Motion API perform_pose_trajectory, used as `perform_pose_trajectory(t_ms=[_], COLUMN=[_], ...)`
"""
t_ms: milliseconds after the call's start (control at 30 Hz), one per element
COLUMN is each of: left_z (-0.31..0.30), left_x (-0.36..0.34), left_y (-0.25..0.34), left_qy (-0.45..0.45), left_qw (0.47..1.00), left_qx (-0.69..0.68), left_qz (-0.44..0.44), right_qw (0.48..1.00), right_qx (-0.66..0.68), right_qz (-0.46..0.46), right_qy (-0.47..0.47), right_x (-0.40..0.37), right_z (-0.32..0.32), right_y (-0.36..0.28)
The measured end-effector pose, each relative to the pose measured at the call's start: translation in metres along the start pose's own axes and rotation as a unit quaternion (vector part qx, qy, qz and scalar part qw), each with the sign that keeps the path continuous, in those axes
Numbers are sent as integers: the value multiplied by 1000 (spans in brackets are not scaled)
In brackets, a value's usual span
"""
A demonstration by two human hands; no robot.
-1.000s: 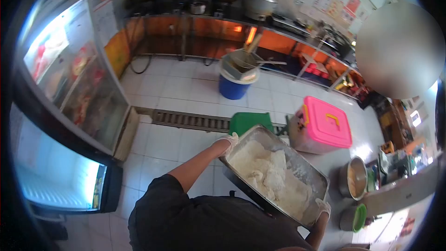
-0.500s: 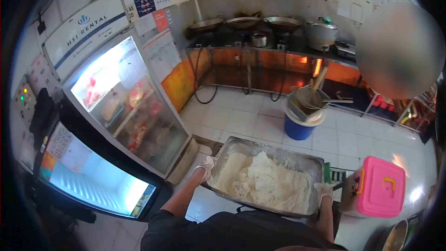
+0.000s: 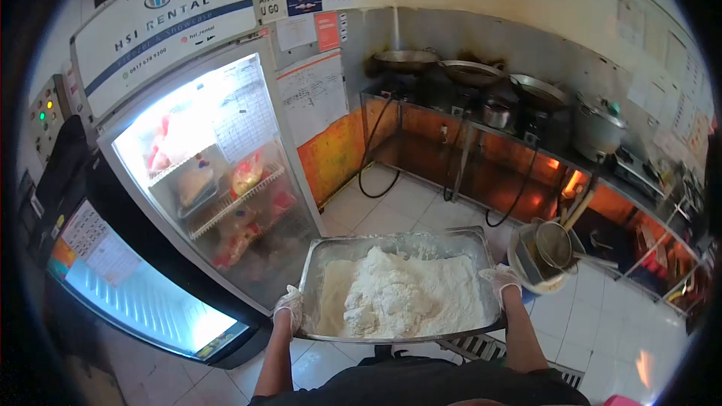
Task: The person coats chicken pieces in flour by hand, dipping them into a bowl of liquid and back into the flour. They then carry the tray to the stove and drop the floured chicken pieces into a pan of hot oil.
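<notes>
A large rectangular metal tray full of white flour with lumpy floured heaps is held up in front of my body. My left hand, in a clear glove, grips the tray's left side near its lower corner. On the right side my gloved right hand holds the rim. The fingers of both hands are partly hidden by the tray's edges.
A lit glass-door fridge and a lower lit cooler stand at left. Woks and a pot sit on the stove counter. Strainers rest on a bucket at right; a floor drain lies below.
The view has turned and the fridge looms closer. Both hands have carried the tray away from the pink-lidded box, which is now barely visible at the lower right. The person at the right is out of view.
</notes>
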State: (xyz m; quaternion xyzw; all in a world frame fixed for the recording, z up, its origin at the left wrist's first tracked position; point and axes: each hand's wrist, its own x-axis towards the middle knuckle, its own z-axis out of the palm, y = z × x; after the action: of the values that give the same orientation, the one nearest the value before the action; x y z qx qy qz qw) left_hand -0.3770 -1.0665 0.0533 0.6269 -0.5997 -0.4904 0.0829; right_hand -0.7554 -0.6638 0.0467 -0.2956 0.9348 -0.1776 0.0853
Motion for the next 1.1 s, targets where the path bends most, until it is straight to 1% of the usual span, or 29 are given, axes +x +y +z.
perform_pose_trajectory(t_ms=[33,100,133,167,200,300,333,433,467,533,567,633,700,733,767,800,833,867,900,933,967,1000,1033,1100], left_z=[0,13,20,26,42,76,82,128,147,188,206,233,233,225,221,220,220,221,222,213,209,222,220,218], left_x=[13,42,58,78,120,169,163,224,246,297,310,331,348,353,358,367,380,383,385,358,354,441,451,471], left_y=[11,41,56,71,70,125,155,201,219,251,257,279,318,340,367,385,401,428,455,501,534,510,531,583], left_qy=[-1,-6,-9,-12,-20,-66,-90,-126,-126,-123,-121,-115,-71,-34,3,-1,-9,-26,-32,-46,-61,-31,-35,-43], left_qw=[1000,1000,1000,1000,1000,993,988,989,991,985,978,959,911,861,798,862,914,953,980,995,998,999,999,997], left_qx=[-20,-23,-21,-20,-2,-101,-111,-74,-43,18,50,116,249,346,437,366,290,213,132,54,-25,-36,-14,37], left_qz=[-20,-8,-3,4,15,-1,-52,-10,34,122,161,230,321,370,416,352,284,214,143,69,-3,-5,10,48], right_qw=[1000,1000,999,999,998,998,994,986,984,991,993,996,997,998,997,999,997,996,995,997,998,998,999,972], right_qx=[18,2,10,23,35,-53,-17,83,70,23,-1,-30,-46,-49,-53,4,59,73,86,60,35,46,-44,-214], right_qz=[12,17,32,39,45,28,100,138,156,132,120,83,41,20,-1,15,35,42,48,39,30,51,1,-94], right_qy=[-11,-13,-16,-8,0,-29,-26,42,45,28,14,24,38,43,52,41,27,24,21,27,34,-7,3,23], right_x=[18,63,78,100,122,170,180,228,252,298,313,372,436,466,497,517,538,560,581,606,632,679,695,731], right_z=[-11,-22,-33,-33,-34,-49,-57,-47,-47,-74,-88,-98,-100,-96,-96,-109,-118,-120,-122,-118,-111,-74,-73,-69], right_y=[-20,-29,-38,-33,-28,-12,-9,34,48,44,47,63,64,66,65,46,24,10,-3,-11,-16,13,2,-20])
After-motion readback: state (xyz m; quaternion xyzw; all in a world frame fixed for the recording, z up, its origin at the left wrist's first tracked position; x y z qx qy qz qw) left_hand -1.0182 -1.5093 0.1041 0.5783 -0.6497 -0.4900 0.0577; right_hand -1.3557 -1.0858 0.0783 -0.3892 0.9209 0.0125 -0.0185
